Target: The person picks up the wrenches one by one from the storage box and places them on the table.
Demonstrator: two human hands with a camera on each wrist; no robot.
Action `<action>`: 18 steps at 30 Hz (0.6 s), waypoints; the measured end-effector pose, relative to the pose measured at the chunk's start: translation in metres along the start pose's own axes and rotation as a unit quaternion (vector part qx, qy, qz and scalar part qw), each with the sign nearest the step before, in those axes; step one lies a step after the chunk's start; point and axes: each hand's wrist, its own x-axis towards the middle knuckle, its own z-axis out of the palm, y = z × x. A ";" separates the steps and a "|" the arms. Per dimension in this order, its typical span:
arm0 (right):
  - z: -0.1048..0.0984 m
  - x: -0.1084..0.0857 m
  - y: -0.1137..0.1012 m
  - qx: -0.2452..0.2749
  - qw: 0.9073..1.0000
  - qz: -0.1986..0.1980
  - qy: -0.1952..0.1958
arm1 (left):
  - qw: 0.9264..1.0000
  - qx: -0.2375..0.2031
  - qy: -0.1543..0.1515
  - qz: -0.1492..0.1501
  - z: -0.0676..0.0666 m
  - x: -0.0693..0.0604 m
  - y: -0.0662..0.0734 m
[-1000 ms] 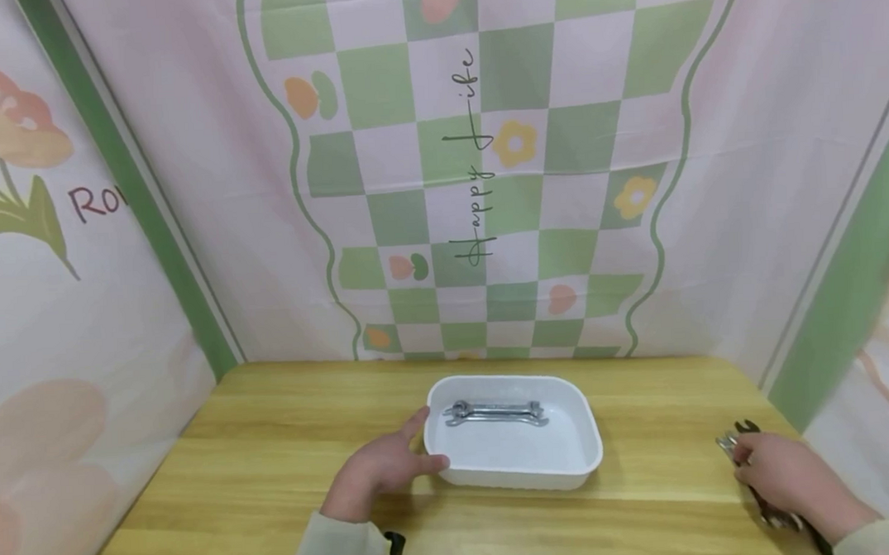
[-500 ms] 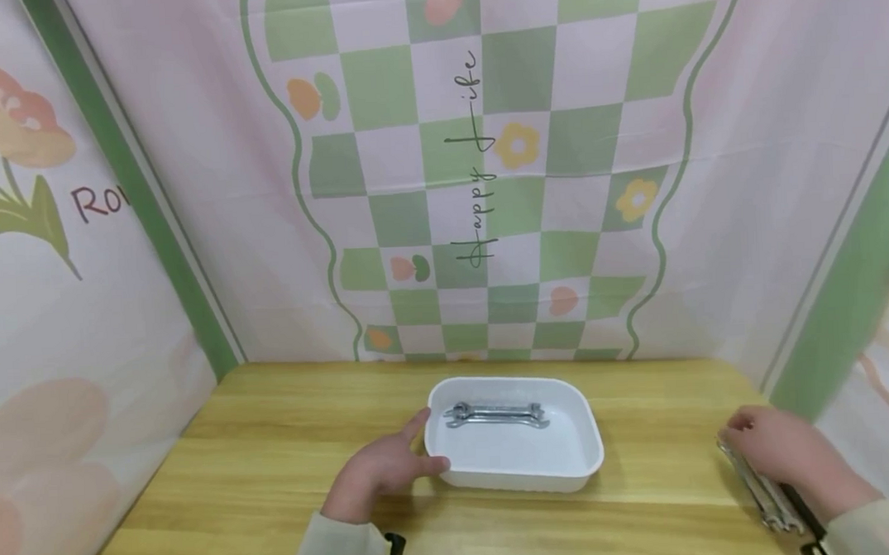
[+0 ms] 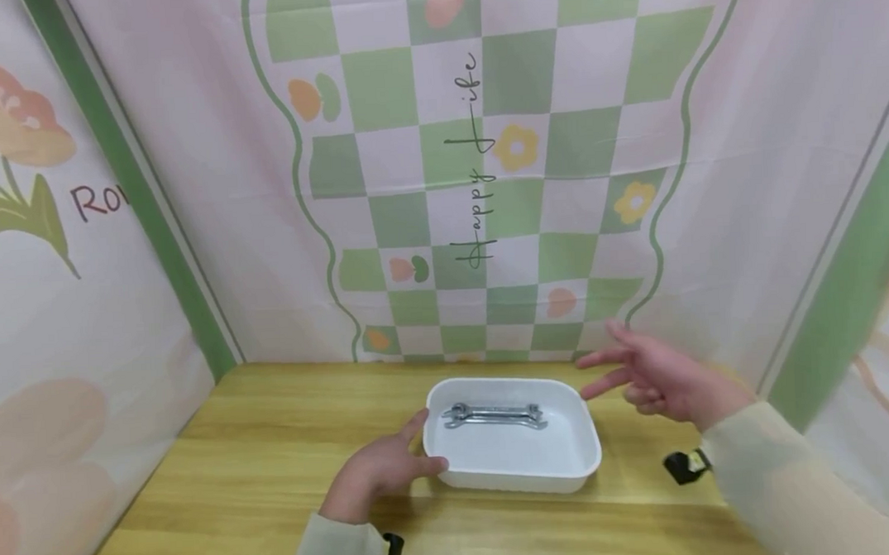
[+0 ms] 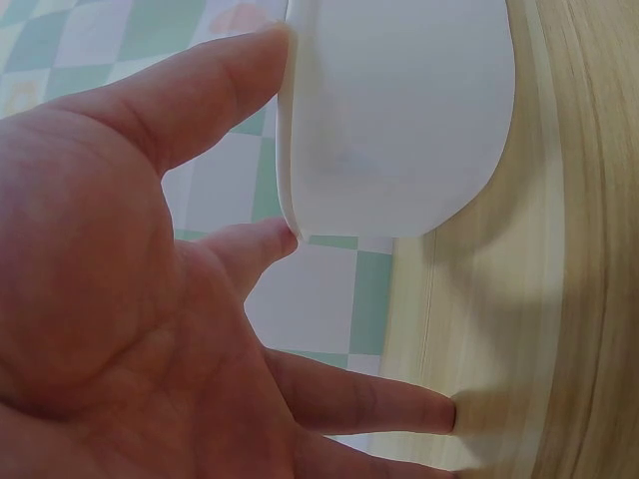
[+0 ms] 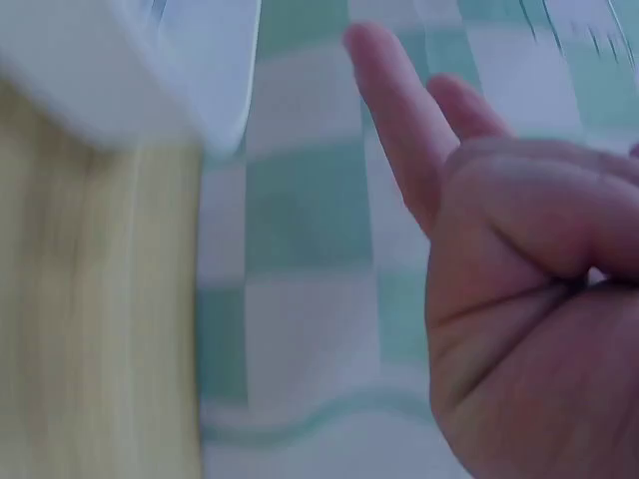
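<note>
A white tray (image 3: 523, 475) sits on the table, and silver open-end wrenches (image 3: 495, 410) lie side by side toward its back left. My left hand (image 3: 386, 464) rests against the tray's left end. In the left wrist view its thumb and one finger touch the tray rim (image 4: 399, 110), spread apart, with the other fingers straight below. My right hand (image 3: 668, 384) hovers just beyond the tray's right end, holding nothing. Some of its fingers point toward the tray and others are folded. In the right wrist view, this hand (image 5: 529, 289) is beside the blurred tray (image 5: 110, 75).
The wooden table (image 3: 287, 417) ends at a hanging cloth (image 3: 449, 211) with green checks behind the tray. Further cloth panels close in both sides. My right sleeve (image 3: 788, 478) covers the table's right part, where wrenches showed earlier.
My right hand has let go of the wrenches at the far right and swung left and up beside the tray. My left hand and the tray stay about where they were.
</note>
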 end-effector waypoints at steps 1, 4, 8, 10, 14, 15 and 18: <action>0.010 0.007 -0.005 -0.013 1.000 0.007 -0.007 | 1.000 0.001 0.000 0.000 0.000 0.000 0.000; 0.036 0.027 -0.017 -0.067 0.997 0.021 -0.019 | 1.000 0.002 0.001 -0.001 -0.001 0.001 0.000; 0.064 0.050 -0.026 -0.118 0.992 0.045 -0.030 | 1.000 0.003 0.000 -0.002 -0.001 0.001 0.000; 0.073 0.060 -0.028 -0.133 0.989 0.058 -0.034 | 1.000 0.003 0.000 -0.001 -0.001 0.001 -0.001; 0.088 0.078 -0.028 -0.165 0.982 0.078 -0.038 | 1.000 0.002 -0.001 -0.002 -0.001 0.002 -0.001; 0.091 0.082 -0.027 -0.173 0.981 0.082 -0.036 | 1.000 0.001 -0.001 -0.002 0.000 0.002 -0.001; 0.098 0.090 -0.022 -0.191 0.977 0.092 -0.025 | 1.000 0.000 -0.002 -0.002 0.000 0.003 -0.001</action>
